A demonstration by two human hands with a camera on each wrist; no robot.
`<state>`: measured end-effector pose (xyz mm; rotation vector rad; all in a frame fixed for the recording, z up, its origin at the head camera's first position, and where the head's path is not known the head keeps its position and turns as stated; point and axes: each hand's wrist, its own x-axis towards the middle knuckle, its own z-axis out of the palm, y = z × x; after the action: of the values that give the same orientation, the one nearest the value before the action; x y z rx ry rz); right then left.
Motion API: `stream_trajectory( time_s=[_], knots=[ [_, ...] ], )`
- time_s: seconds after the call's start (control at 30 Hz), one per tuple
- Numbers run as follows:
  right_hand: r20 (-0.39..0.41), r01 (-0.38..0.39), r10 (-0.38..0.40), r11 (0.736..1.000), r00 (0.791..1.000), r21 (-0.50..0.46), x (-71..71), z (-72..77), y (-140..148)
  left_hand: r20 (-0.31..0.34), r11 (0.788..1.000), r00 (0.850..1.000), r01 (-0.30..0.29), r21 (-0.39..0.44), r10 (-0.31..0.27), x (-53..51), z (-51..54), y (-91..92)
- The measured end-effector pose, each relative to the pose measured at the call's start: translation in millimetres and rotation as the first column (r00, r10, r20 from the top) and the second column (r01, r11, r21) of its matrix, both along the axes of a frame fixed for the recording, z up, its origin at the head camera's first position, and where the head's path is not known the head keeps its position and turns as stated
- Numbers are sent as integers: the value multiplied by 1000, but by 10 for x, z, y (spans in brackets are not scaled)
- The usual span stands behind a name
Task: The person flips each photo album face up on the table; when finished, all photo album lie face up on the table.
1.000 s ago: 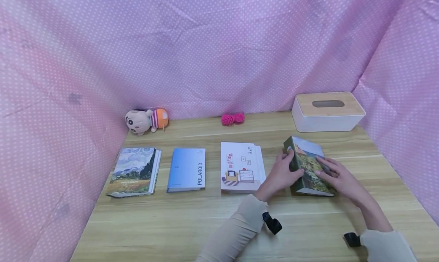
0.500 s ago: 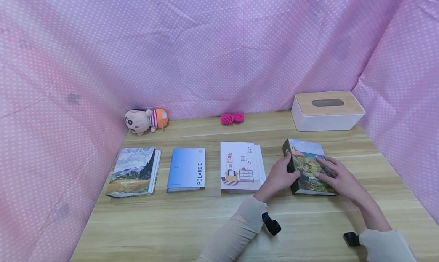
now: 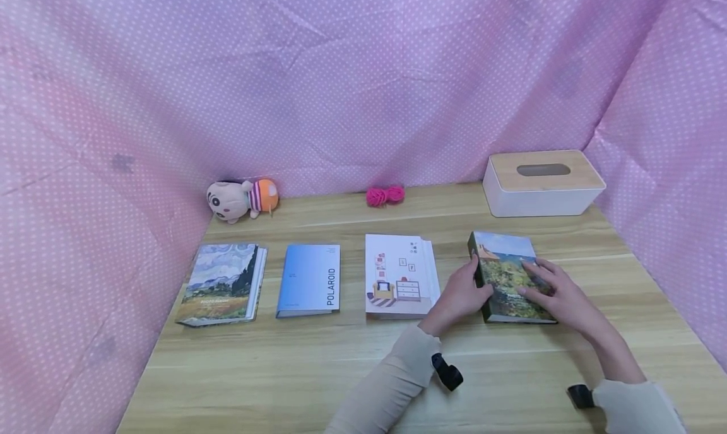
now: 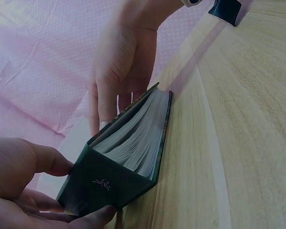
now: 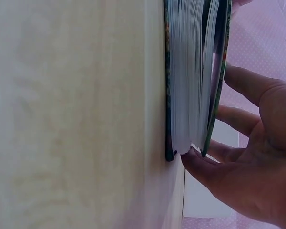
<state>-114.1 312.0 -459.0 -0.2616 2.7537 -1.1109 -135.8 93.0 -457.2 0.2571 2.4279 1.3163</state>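
Note:
A thick photo album (image 3: 505, 282) with a landscape painting on its cover and a dark green spine lies at the right of the table. My left hand (image 3: 459, 294) holds it at the spine; in the left wrist view, thumb and fingertips touch opposite edges of the green spine (image 4: 102, 186). My right hand (image 3: 568, 298) rests on the front cover with spread, fairly straight fingers. In the right wrist view, one finger touches the far end of the page edges (image 5: 188, 95). The front cover stands slightly away from the pages.
Left of the album lie a white illustrated book (image 3: 400, 276), a blue POLAROID album (image 3: 309, 279) and another painted photo album (image 3: 221, 282). Behind them are a plush toy (image 3: 241, 200), pink yarn (image 3: 385, 196) and a tissue box (image 3: 544, 194), before a pink curtain (image 3: 341, 87).
The album was tilted with its spine raised, and has come down flat on the table. Both hands have stayed on it, the left sinking slightly with the spine.

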Motion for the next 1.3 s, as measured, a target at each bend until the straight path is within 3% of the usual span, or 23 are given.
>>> stream_trajectory(
  time_s=[0.47,0.77,0.97,1.3],
  knots=[
    [-8,-43,44,997,999,61,15,7,-106,65,995,996,-59,81,54,5,-30,-83],
    [4,-33,33,997,999,74,17,12,-137,32,990,995,-93,106,90,-2,-58,-96],
    [12,-36,35,996,999,81,16,-4,-141,44,989,993,-114,99,111,13,-60,-99],
    [1,-39,39,996,999,76,17,-13,-128,25,991,995,-103,83,101,8,-32,-109]
  ],
)
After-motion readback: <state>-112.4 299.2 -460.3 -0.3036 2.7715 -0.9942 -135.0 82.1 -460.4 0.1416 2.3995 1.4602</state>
